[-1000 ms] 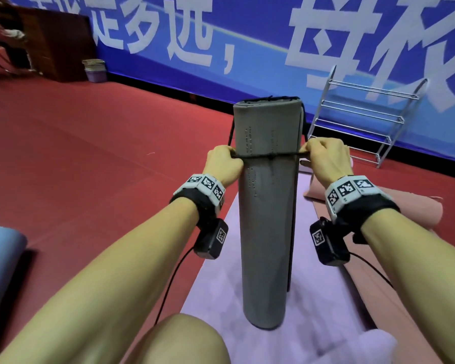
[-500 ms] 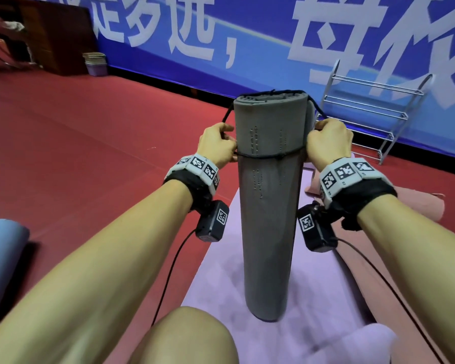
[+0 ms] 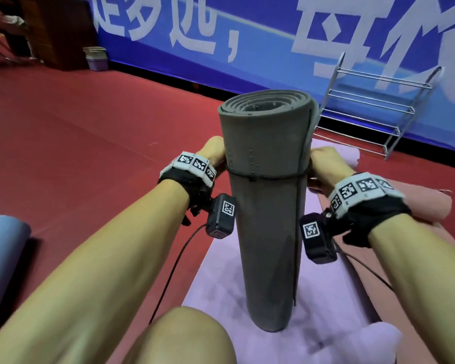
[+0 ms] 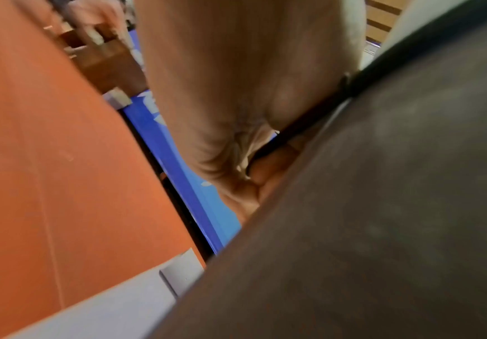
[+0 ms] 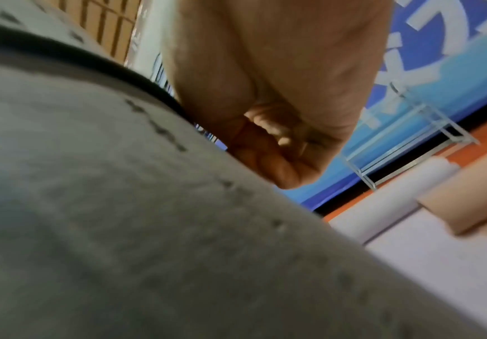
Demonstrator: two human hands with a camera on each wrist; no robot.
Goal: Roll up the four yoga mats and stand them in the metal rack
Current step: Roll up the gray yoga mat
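Note:
A rolled grey yoga mat [image 3: 265, 219] stands upright on a flat lilac mat [image 3: 221, 292]; its spiral top end faces me. A thin black strap [image 3: 265, 176] circles the roll about a third of the way down. My left hand [image 3: 216, 153] is against the roll's left side, fingers curled on the strap [image 4: 309, 119]. On the opposite side, my right hand [image 3: 323, 164] is fisted where the strap [image 5: 91, 59] runs into it. The metal rack [image 3: 373, 106] leans on the blue wall behind, with no mats in it.
A pink mat [image 3: 431, 206] lies right of the lilac one, partly rolled at its far end. A blue rolled mat [image 3: 3, 248] lies at the left edge. Red floor stretches left and ahead. A brown cabinet [image 3: 61, 30] and a small bin [image 3: 96, 59] stand far left. My knee [image 3: 181, 337] is at the bottom.
Both hands slid the black strap down the roll from near its top. The roll's top end now tips toward me, showing the spiral.

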